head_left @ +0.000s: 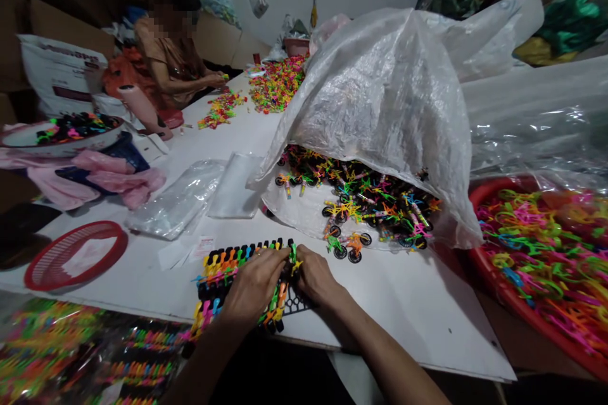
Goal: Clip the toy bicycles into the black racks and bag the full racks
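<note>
A black holder (297, 302) at the table's front edge carries rows of small colourful toy bicycles (237, 256) standing close together. At the right end of the rows, my left hand (254, 285) reaches over the toys, its fingers closed on a green and yellow toy bicycle (293, 256). From the other side my right hand (316, 273) grips the same toy, its thumb and fingers pressed together. The fingertips partly hide it. Just beyond my right hand, a green and an orange toy bicycle (354, 245) lie loose on the table.
A large translucent plastic bag (380, 88) spills more toy bicycles. On the right stands a red basin (479, 253) of colourful plastic parts. Clear bags (178, 193) and a red basket (76, 253) lie left. Across the table, another person (171, 63) handles small pieces beside a colourful heap (278, 82).
</note>
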The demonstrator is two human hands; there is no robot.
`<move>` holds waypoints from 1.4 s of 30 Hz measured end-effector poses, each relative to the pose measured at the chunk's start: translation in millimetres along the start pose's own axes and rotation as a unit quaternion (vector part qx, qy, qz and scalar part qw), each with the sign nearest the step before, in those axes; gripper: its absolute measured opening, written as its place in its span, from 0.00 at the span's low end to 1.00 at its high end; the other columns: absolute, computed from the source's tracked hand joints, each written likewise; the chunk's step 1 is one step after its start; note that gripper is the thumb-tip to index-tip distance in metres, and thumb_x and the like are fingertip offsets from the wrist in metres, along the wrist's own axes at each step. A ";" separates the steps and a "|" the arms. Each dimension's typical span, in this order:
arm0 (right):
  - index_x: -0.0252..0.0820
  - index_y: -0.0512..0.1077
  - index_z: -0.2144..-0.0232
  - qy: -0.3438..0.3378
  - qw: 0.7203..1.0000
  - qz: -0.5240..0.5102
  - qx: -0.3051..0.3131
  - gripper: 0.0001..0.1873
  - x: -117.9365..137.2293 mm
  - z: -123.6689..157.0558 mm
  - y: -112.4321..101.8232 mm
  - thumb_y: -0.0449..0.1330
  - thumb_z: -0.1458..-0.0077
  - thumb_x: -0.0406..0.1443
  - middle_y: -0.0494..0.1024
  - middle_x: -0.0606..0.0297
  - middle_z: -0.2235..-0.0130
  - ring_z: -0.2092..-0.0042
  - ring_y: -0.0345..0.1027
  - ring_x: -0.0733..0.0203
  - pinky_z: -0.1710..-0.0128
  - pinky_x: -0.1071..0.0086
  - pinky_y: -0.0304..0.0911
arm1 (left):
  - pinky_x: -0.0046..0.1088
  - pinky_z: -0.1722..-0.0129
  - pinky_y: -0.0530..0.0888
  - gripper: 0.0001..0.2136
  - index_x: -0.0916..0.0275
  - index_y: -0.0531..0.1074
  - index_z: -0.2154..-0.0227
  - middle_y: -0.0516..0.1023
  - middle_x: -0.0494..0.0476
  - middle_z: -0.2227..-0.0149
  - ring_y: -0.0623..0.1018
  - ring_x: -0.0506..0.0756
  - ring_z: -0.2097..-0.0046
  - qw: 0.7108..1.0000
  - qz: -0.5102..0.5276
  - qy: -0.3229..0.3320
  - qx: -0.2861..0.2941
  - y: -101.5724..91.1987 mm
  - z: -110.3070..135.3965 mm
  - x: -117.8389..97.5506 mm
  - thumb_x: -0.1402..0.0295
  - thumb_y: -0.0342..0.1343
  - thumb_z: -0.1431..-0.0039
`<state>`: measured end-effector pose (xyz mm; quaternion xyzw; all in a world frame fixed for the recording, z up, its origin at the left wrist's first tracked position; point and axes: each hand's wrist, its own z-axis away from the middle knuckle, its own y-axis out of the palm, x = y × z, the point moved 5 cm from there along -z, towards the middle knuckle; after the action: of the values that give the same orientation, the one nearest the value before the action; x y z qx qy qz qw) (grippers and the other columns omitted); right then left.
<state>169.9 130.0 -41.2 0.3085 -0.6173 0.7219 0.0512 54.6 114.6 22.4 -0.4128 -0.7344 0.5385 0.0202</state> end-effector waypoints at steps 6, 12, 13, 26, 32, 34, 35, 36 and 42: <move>0.39 0.68 0.60 -0.013 0.999 0.044 0.011 0.13 7.1 -4.2 4.6 0.48 0.47 0.30 0.72 0.58 0.62 0.64 0.67 0.60 0.67 0.70 0.58 | 0.33 0.60 0.72 0.08 0.64 0.68 0.59 0.75 0.57 0.64 0.74 0.55 0.61 0.999 -0.011 -0.029 0.034 -1.0 -2.9 -3.2 0.72 0.49 0.41; 0.39 0.72 0.67 -0.068 0.984 -0.113 0.118 0.08 -21.5 -55.7 -34.7 0.55 0.46 0.36 0.76 0.67 0.71 0.70 0.68 0.65 0.71 0.76 0.58 | 0.32 0.65 0.72 0.09 0.63 0.70 0.69 0.74 0.55 0.71 0.74 0.54 0.67 0.999 -0.043 -0.002 0.016 1.7 -3.3 -8.9 0.74 0.44 0.39; 0.38 0.72 0.65 -0.019 0.994 -0.085 0.071 0.09 -29.3 -75.8 -47.8 0.55 0.46 0.35 0.76 0.65 0.68 0.68 0.68 0.64 0.69 0.75 0.58 | 0.32 0.64 0.73 0.09 0.63 0.70 0.68 0.74 0.55 0.71 0.74 0.54 0.67 0.999 -0.045 0.005 0.007 2.8 -2.1 -8.8 0.74 0.44 0.39; 0.37 0.58 0.47 0.166 0.981 -0.016 -0.101 0.27 -50.8 -85.4 -57.1 0.54 0.50 0.32 0.75 0.56 0.63 0.62 0.68 0.57 0.64 0.68 0.58 | 0.32 0.63 0.72 0.10 0.63 0.69 0.66 0.74 0.56 0.69 0.74 0.54 0.65 0.999 -0.045 0.016 -0.005 5.3 1.1 2.4 0.75 0.43 0.39; 0.32 0.69 0.57 0.163 0.921 -0.347 -0.064 0.21 -51.7 -8.2 -40.8 0.55 0.56 0.35 0.67 0.71 0.78 0.78 0.56 0.69 0.78 0.75 0.51 | 0.34 0.62 0.71 0.08 0.63 0.69 0.66 0.74 0.56 0.68 0.74 0.55 0.64 0.997 -0.064 -0.036 0.037 -0.5 -7.3 2.0 0.72 0.45 0.39; 0.34 0.70 0.58 0.141 0.891 -0.421 -0.092 0.20 -44.4 6.1 -35.4 0.55 0.55 0.38 0.65 0.73 0.79 0.79 0.53 0.70 0.79 0.76 0.49 | 0.35 0.60 0.71 0.08 0.63 0.70 0.65 0.75 0.58 0.66 0.74 0.56 0.62 0.997 -0.062 -0.031 0.034 -7.9 -7.5 -4.6 0.71 0.45 0.39; 0.35 0.71 0.60 0.134 0.889 -0.424 -0.113 0.19 -41.4 13.4 -34.2 0.55 0.55 0.39 0.65 0.72 0.79 0.79 0.53 0.70 0.79 0.76 0.49 | 0.36 0.58 0.70 0.09 0.63 0.70 0.64 0.75 0.59 0.64 0.73 0.56 0.60 0.998 -0.055 -0.034 0.020 -13.5 -6.9 -8.1 0.70 0.45 0.39; 0.36 0.72 0.63 0.132 0.895 -0.407 -0.127 0.16 -38.7 20.9 -33.3 0.55 0.55 0.39 0.65 0.72 0.79 0.78 0.54 0.70 0.79 0.76 0.49 | 0.37 0.55 0.69 0.09 0.63 0.71 0.63 0.75 0.59 0.62 0.73 0.57 0.58 0.998 -0.043 -0.046 -0.001 -19.7 -6.1 -10.6 0.69 0.46 0.40; 0.40 0.72 0.65 0.059 0.953 -0.238 -0.180 0.10 -6.6 58.1 -59.4 0.55 0.50 0.36 0.70 0.66 0.72 0.74 0.60 0.67 0.72 0.74 0.56 | 0.32 0.63 0.74 0.25 0.66 0.67 0.53 0.75 0.58 0.63 0.76 0.52 0.65 0.902 0.277 -0.323 -0.072 -23.4 -3.3 -1.1 0.56 0.59 0.53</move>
<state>224.4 92.3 9.2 0.3888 -0.6416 0.5829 0.3121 43.2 114.7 43.1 -0.4033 -0.5935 0.5717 -0.3980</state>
